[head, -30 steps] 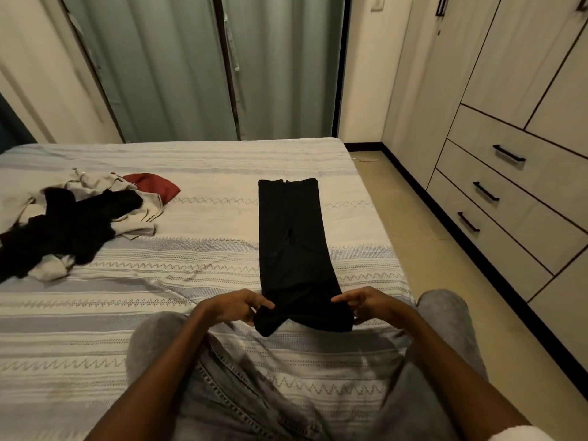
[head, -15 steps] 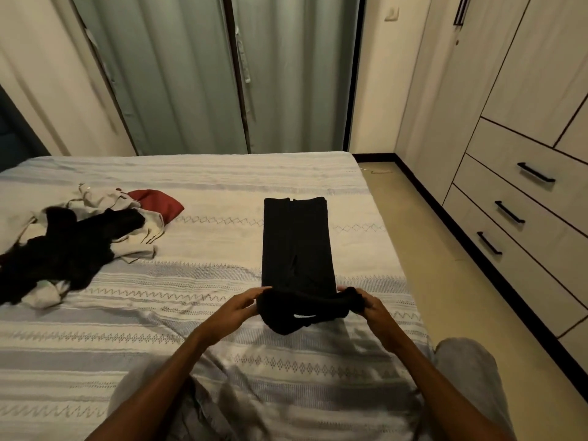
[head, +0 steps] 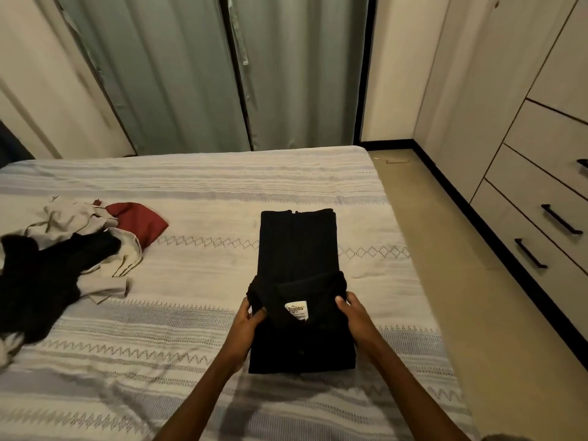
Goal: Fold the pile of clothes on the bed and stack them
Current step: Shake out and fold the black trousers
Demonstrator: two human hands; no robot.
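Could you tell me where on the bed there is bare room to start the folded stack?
Bare bedspread lies between the unfolded pile on the left and the black garment. Another clear band runs behind both, up to the curtains. A narrower strip borders the bed's right edge. The left side is crowded; both hands grip the garment's near fold.

Black folded shirt (head: 299, 249) with white label (head: 296, 308), grey-and-white striped bedspread (head: 206, 186), red garment (head: 140, 219), grey-green curtains (head: 203, 71)
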